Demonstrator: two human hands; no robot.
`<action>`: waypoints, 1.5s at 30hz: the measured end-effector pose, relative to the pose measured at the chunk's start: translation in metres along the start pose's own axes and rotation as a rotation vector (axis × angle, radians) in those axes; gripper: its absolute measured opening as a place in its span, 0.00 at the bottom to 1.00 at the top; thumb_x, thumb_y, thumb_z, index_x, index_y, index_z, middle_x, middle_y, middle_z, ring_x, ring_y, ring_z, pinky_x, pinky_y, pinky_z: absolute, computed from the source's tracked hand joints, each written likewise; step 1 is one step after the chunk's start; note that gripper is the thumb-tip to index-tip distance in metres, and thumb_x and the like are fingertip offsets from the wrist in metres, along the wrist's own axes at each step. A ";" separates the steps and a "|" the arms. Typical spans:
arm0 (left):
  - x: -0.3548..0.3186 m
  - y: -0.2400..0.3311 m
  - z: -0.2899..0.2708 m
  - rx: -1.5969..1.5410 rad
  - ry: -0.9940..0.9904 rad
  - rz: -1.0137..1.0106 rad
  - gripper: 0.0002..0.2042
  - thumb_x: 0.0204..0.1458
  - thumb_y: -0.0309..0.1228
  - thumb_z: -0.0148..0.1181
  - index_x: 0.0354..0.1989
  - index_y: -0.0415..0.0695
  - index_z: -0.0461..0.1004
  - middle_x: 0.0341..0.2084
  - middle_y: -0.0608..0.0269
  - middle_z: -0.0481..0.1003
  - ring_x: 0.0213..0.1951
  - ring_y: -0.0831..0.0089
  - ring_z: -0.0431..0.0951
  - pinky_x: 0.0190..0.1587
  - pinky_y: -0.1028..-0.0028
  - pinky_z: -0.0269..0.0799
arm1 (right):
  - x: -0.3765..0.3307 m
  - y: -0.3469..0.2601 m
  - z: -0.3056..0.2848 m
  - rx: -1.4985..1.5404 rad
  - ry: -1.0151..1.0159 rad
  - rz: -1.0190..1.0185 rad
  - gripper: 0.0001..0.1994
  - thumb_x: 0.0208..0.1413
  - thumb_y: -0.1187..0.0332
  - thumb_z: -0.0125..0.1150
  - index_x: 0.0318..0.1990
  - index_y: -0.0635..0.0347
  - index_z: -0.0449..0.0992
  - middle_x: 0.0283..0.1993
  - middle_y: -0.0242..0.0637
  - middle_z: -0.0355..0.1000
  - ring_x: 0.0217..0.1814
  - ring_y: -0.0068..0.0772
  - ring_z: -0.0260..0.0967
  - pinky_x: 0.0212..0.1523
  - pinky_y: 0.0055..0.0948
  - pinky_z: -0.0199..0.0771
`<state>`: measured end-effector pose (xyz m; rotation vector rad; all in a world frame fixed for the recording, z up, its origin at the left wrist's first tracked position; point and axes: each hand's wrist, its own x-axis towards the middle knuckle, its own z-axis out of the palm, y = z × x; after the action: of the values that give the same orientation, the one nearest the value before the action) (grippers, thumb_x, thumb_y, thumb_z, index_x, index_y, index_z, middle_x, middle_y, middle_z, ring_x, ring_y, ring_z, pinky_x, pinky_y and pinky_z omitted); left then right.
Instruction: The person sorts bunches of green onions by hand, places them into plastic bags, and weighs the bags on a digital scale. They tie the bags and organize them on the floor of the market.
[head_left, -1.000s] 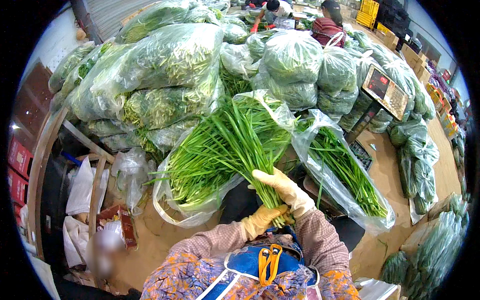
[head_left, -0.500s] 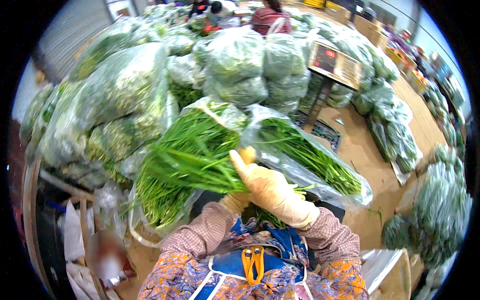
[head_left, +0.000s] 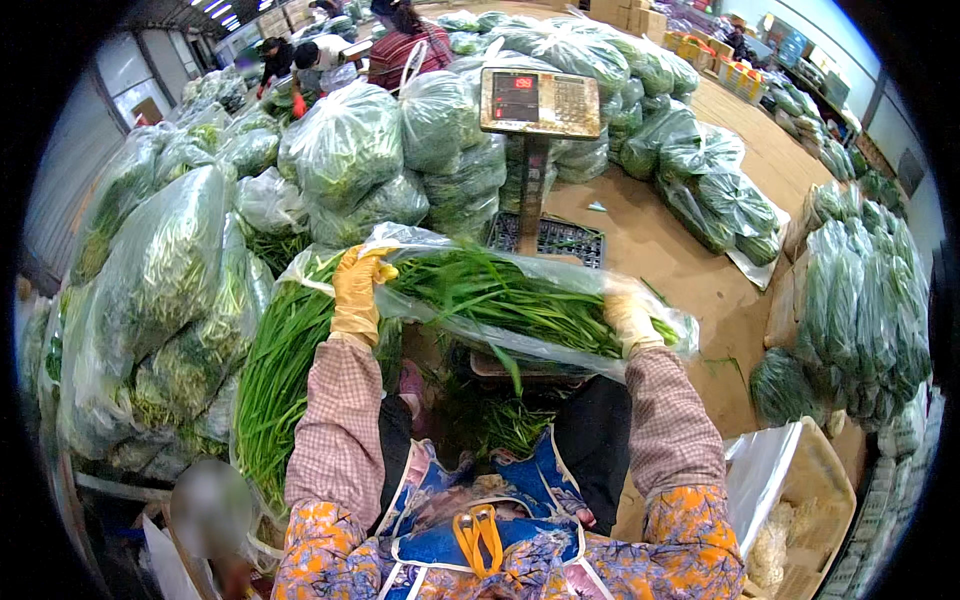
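Both my hands wear pale yellow gloves. A long clear plastic bag (head_left: 585, 352) lies across in front of me with a bundle of garlic chives (head_left: 470, 290) in it, leaf tips to the left and cut stems to the right. My left hand (head_left: 357, 290) is closed on the bag's left end. At the other end, my right hand (head_left: 630, 315) grips the bundle near its stems; its fingers are partly hidden. Close by my left forearm, a second, bigger heap of garlic chives (head_left: 275, 370) fills another open bag.
Behind the bundle stands a scale (head_left: 540, 105) with a lit red display, a black crate (head_left: 582, 247) at its foot. Filled bags of greens (head_left: 345, 145) are piled to the left and back. More bagged greens (head_left: 860, 300) sit at right, near a tan bin (head_left: 835, 500). People work at the far left.
My hands have parted from a loose bunch of chives held together. The left moved to the bag's left end, the right to the stem end. The view has swung right.
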<state>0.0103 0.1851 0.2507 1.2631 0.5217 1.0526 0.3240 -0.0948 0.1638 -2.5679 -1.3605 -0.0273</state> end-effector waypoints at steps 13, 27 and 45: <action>-0.067 0.015 0.002 0.821 0.109 0.309 0.31 0.36 0.28 0.69 0.52 0.40 0.64 0.45 0.58 0.69 0.46 0.67 0.68 0.51 0.71 0.62 | -0.126 -0.052 -0.136 0.415 0.578 0.032 0.18 0.50 0.68 0.59 0.49 0.59 0.70 0.49 0.40 0.70 0.51 0.37 0.67 0.51 0.31 0.65; -0.057 0.020 -0.007 0.606 -0.178 -0.093 0.22 0.43 0.38 0.65 0.42 0.35 0.70 0.38 0.52 0.73 0.36 0.70 0.73 0.40 0.74 0.68 | -0.192 -0.027 -0.062 0.561 0.292 0.594 0.28 0.49 0.56 0.60 0.50 0.72 0.64 0.41 0.48 0.71 0.44 0.38 0.68 0.47 0.30 0.66; -0.040 0.045 0.000 -0.396 -0.226 -0.343 0.18 0.53 0.38 0.52 0.44 0.35 0.71 0.28 0.63 0.74 0.20 0.84 0.68 0.23 0.82 0.65 | -0.092 -0.005 -0.054 1.742 0.565 0.300 0.19 0.57 0.52 0.48 0.39 0.60 0.73 0.35 0.31 0.71 0.32 0.24 0.68 0.32 0.21 0.68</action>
<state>-0.0235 0.1486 0.2841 0.8877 0.3211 0.6720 0.2724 -0.1787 0.2060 -1.0466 -0.3035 0.3064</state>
